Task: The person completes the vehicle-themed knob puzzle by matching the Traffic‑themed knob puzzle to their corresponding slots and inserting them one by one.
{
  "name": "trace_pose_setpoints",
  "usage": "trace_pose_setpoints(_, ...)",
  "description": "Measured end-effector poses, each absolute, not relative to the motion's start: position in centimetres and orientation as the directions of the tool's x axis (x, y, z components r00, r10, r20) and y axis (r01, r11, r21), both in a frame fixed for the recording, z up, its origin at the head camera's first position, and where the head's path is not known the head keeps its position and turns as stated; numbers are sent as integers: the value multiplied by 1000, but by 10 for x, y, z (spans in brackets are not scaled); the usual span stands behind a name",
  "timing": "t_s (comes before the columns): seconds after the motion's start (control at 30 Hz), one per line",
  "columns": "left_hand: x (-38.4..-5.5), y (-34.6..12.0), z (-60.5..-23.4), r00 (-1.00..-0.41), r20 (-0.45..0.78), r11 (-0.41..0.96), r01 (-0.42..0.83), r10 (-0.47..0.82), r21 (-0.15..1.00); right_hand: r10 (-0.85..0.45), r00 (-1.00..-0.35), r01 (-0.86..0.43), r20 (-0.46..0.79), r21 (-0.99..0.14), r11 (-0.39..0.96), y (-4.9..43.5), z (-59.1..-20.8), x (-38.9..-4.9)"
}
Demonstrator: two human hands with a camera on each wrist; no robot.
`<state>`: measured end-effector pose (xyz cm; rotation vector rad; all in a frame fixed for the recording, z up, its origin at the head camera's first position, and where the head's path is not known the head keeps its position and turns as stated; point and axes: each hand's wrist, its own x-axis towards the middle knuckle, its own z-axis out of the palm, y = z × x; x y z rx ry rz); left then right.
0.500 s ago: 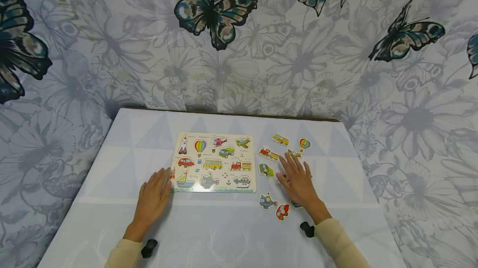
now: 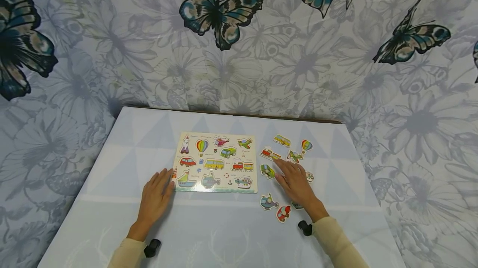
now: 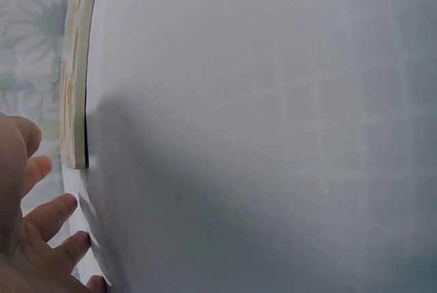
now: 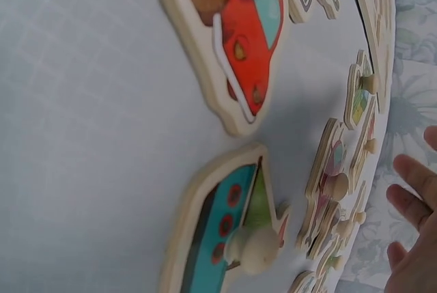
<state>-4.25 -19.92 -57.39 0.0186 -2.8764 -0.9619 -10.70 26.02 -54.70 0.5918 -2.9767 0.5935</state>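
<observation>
A flat picture board [image 2: 220, 181] of vehicles lies on the table. My left hand [image 2: 154, 199] rests at its left edge, fingers loosely extended; in the left wrist view they lie beside the board's corner [image 3: 76, 136]. To the right, my right hand [image 2: 298, 185] hovers over loose knobbed puzzle pieces, fingers spread and holding nothing. Its fingertips are nearest the train piece [image 2: 269, 154] and the green car piece [image 2: 267, 171]. Behind it lie a plane piece [image 2: 296, 157], balloon piece [image 2: 306, 145] and bus piece [image 2: 282, 140]. The hand covers some pieces.
Nearer the front lie a grey-blue submarine piece [image 2: 268, 202] and a red car piece [image 2: 283, 214]. A sailboat piece [image 4: 225, 225] is partly under the right wrist. Butterfly-patterned fabric [image 2: 239, 73] hangs behind the table's back edge.
My right hand has drawn back and to the left from the plane piece toward the train and green car, uncovering the plane. The left hand stays at the board's edge.
</observation>
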Motion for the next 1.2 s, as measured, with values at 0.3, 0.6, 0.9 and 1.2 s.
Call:
trace_pose_setpoints(0.3, -42, -196, -576, -991, 117, 789, 26, -59, 613, -392, -908, -416, 145, -403, 815, 259, -549, -117)
trace_pose_setpoints(0.6, -41, -197, -582, -983, 171, 781, 51, -71, 622, -436, -894, -433, 101, -442, 786, 256, -550, -125)
trace_pose_setpoints(0.9, -42, -198, -581, -979, 194, 782, 71, -64, 619, -555, -823, -548, 123, -428, 719, 253, -551, -136)
trace_pose_setpoints(1.2, -43, -195, -583, -981, 175, 781, 49, -78, 622, -671, -731, -658, 125, -392, 643, 250, -547, -152)
